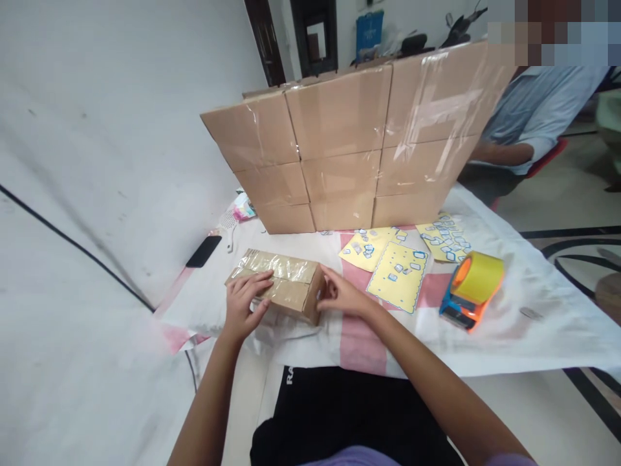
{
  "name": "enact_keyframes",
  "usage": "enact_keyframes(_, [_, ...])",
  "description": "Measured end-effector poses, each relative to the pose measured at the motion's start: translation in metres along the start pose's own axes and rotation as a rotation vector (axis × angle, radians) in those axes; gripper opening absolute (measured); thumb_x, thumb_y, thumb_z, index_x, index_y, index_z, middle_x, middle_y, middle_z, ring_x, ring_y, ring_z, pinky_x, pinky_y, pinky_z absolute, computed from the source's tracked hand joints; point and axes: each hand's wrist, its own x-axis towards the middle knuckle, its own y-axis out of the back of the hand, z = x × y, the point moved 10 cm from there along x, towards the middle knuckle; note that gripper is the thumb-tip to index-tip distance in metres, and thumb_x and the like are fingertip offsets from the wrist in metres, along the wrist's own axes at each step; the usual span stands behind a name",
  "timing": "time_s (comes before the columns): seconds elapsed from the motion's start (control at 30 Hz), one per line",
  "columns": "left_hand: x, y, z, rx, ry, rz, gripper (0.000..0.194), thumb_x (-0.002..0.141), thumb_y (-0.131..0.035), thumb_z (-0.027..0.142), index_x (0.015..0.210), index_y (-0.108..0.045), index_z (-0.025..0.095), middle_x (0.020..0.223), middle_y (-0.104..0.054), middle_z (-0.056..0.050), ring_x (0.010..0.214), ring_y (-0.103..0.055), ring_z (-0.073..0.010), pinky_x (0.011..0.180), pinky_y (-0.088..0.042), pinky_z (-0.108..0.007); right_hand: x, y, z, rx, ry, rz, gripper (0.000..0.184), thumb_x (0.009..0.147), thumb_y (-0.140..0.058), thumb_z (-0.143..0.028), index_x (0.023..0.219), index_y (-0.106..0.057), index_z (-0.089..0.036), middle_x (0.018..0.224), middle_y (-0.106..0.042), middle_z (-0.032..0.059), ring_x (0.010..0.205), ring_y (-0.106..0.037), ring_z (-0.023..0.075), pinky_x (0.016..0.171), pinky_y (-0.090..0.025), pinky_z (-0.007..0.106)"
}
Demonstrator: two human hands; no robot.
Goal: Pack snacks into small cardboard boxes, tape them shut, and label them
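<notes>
A small closed cardboard box (pixel 291 294) with shiny clear tape over its top lies on the cloth-covered table in front of me. My left hand (pixel 245 301) rests on the box's top near its left end, fingers stretched flat and thumb spread toward the near side. At the right end, my right hand (pixel 342 294) has its bent fingers and thumb against the end face and its edge. Whether a strip of tape lies between those fingers is too small to tell.
Stacked cardboard boxes (pixel 344 142) form a wall behind. Yellow sheets (pixel 398 275) and a tape dispenser (pixel 470 291) with yellow tape lie to the right. A black phone (pixel 204 251) and white slotted spatula (pixel 229 223) are at left. A person (pixel 538 116) sits beyond, at right.
</notes>
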Motion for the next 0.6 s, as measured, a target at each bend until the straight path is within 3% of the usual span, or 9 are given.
enact_keyframes(0.07, [-0.001, 0.001, 0.001, -0.005, 0.003, 0.036, 0.024, 0.100, -0.049, 0.038, 0.114, -0.064, 0.025, 0.130, -0.072, -0.008, 0.117, -0.063, -0.0283, 0.096, -0.038, -0.048, -0.014, -0.017, -0.008, -0.121, -0.045, 0.029, 0.155, 0.049, -0.097, -0.053, 0.165, 0.002, -0.029, 0.159, -0.034, 0.0178, 0.138, -0.046, 0.0365, 0.107, -0.046, 0.049])
enact_keyframes(0.1, [-0.001, 0.000, 0.001, -0.009, 0.005, 0.042, 0.025, 0.100, -0.047, 0.038, 0.113, -0.064, 0.025, 0.129, -0.072, -0.008, 0.117, -0.063, -0.0284, 0.098, -0.037, -0.049, -0.021, -0.023, -0.012, -0.177, -0.076, 0.070, 0.164, 0.045, -0.098, -0.054, 0.164, 0.014, -0.029, 0.162, -0.027, 0.0198, 0.143, -0.040, 0.0393, 0.110, -0.043, 0.053])
enact_keyframes(0.2, [0.004, -0.003, 0.006, -0.048, 0.036, 0.086, 0.032, 0.102, -0.042, 0.037, 0.127, -0.059, 0.025, 0.133, -0.068, -0.010, 0.123, -0.059, -0.0285, 0.105, -0.037, -0.051, -0.035, -0.029, -0.029, -0.255, -0.133, 0.218, 0.158, 0.051, -0.094, -0.048, 0.163, 0.016, -0.029, 0.156, -0.035, 0.0202, 0.136, -0.049, 0.0395, 0.106, -0.047, 0.054])
enact_keyframes(0.3, [0.006, 0.007, 0.018, -0.096, 0.050, 0.274, 0.056, 0.101, -0.047, 0.039, 0.154, -0.034, 0.025, 0.154, -0.046, -0.015, 0.143, -0.042, -0.0307, 0.116, -0.032, -0.055, -0.053, 0.003, -0.049, -0.147, -0.096, 0.343, 0.139, 0.061, -0.088, -0.045, 0.165, 0.002, -0.027, 0.149, -0.045, 0.0181, 0.130, -0.055, 0.0355, 0.104, -0.050, 0.051])
enact_keyframes(0.37, [0.002, 0.011, 0.027, -0.122, 0.040, 0.366, 0.066, 0.099, -0.051, 0.037, 0.159, -0.023, 0.029, 0.161, -0.033, -0.015, 0.150, -0.032, -0.0314, 0.120, -0.029, -0.057, -0.078, 0.053, -0.063, -0.014, -0.065, 0.442, 0.121, 0.070, -0.080, -0.051, 0.164, -0.009, -0.024, 0.142, -0.053, 0.0187, 0.124, -0.060, 0.0342, 0.100, -0.054, 0.052])
enact_keyframes(0.43, [-0.005, 0.004, 0.026, -0.133, 0.069, 0.349, 0.066, 0.099, -0.052, 0.032, 0.158, -0.023, 0.031, 0.161, -0.033, -0.015, 0.151, -0.032, -0.0312, 0.120, -0.030, -0.057, -0.121, 0.125, -0.079, 0.040, -0.038, 0.613, 0.105, 0.072, -0.076, -0.062, 0.156, -0.031, -0.019, 0.128, -0.063, 0.0205, 0.111, -0.066, 0.0350, 0.088, -0.058, 0.053])
enact_keyframes(0.47, [-0.011, -0.004, 0.022, -0.124, 0.101, 0.306, 0.064, 0.099, -0.052, 0.031, 0.157, -0.026, 0.030, 0.158, -0.037, -0.016, 0.149, -0.036, -0.0313, 0.119, -0.032, -0.057, -0.149, 0.168, -0.090, -0.008, -0.012, 0.754, 0.092, 0.070, -0.077, -0.065, 0.145, -0.047, -0.019, 0.124, -0.065, 0.0217, 0.108, -0.067, 0.0351, 0.085, -0.058, 0.051])
enact_keyframes(0.53, [-0.025, -0.029, 0.009, -0.063, 0.190, 0.159, 0.056, 0.098, -0.052, 0.033, 0.152, -0.037, 0.026, 0.149, -0.050, -0.017, 0.141, -0.046, -0.0322, 0.115, -0.036, -0.056, -0.211, 0.250, -0.113, -0.174, 0.027, 1.051, 0.080, 0.070, -0.081, -0.063, 0.132, -0.058, -0.018, 0.124, -0.064, 0.0248, 0.104, -0.068, 0.0321, 0.080, -0.058, 0.046])
enact_keyframes(0.6, [-0.046, -0.060, -0.006, 0.036, 0.326, -0.010, 0.047, 0.098, -0.051, 0.037, 0.143, -0.049, 0.024, 0.139, -0.061, -0.016, 0.132, -0.054, -0.0331, 0.111, -0.038, -0.056, -0.250, 0.315, -0.117, -0.318, -0.018, 1.171, 0.100, 0.066, -0.086, -0.059, 0.147, -0.043, -0.019, 0.128, -0.062, 0.0266, 0.088, -0.071, 0.0267, 0.066, -0.055, 0.041])
